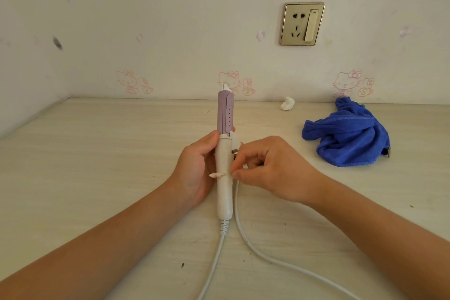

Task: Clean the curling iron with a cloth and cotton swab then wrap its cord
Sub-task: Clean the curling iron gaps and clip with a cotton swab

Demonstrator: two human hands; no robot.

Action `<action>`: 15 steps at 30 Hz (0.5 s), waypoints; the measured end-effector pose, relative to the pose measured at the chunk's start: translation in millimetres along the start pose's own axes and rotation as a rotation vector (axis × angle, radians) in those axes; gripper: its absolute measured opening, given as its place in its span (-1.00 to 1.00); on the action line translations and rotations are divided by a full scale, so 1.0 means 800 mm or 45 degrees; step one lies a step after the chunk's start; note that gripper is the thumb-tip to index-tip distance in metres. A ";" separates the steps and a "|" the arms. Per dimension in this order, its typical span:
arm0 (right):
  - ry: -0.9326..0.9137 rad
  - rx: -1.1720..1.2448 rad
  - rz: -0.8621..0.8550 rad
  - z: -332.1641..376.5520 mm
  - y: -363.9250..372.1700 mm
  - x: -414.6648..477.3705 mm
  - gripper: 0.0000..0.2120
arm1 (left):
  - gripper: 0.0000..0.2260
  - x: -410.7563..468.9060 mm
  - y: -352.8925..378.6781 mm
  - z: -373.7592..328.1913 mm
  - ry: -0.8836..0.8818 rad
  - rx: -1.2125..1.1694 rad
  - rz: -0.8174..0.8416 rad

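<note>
The curling iron [224, 161] has a white handle and a purple barrel that points away from me, toward the wall. My left hand [194, 165] grips the handle from the left. A thin white tie [215, 175] crosses the handle, and its short end sticks out on the left. My right hand [270, 168] pinches the tie's other end at the handle's right side. The white cord [243, 234] leaves the handle's base, loops out of view below and runs back up beside the handle. Its plug [235, 145] sits against the handle, partly hidden. The blue cloth [350, 136] lies crumpled on the right.
All of this is above a pale wooden table [97, 153] that meets a wall at the back and left. A small crumpled white wad [287, 103] lies by the back wall. A gold-framed wall socket [302, 24] is above it.
</note>
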State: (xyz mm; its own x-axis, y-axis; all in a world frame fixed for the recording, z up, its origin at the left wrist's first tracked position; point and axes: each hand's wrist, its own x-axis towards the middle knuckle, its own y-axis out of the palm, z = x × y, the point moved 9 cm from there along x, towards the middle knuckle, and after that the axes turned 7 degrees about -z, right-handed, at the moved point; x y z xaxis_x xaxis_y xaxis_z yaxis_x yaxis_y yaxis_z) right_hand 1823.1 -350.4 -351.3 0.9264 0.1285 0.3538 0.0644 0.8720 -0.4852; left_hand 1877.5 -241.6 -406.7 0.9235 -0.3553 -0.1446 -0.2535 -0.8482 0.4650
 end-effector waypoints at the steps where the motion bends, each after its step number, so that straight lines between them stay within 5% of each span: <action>1: -0.015 -0.019 -0.023 0.002 0.000 0.000 -0.87 | -0.62 0.000 0.000 0.000 -0.002 -0.003 0.006; 9: -0.021 -0.090 -0.471 0.004 -0.043 0.003 -0.85 | -0.61 -0.003 0.010 -0.001 0.035 0.046 0.109; 15: -0.032 -0.021 -0.355 0.010 -0.036 0.005 -0.83 | -0.61 -0.003 0.009 0.000 0.044 0.065 0.104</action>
State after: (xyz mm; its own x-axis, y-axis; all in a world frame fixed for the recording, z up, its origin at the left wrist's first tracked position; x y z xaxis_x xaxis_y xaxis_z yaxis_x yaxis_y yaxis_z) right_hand 1821.7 -371.4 -329.8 0.8627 -0.1035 0.4951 0.3217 0.8676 -0.3792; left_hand 1873.6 -247.0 -402.8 0.9083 -0.4110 -0.0772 -0.3419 -0.8362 0.4287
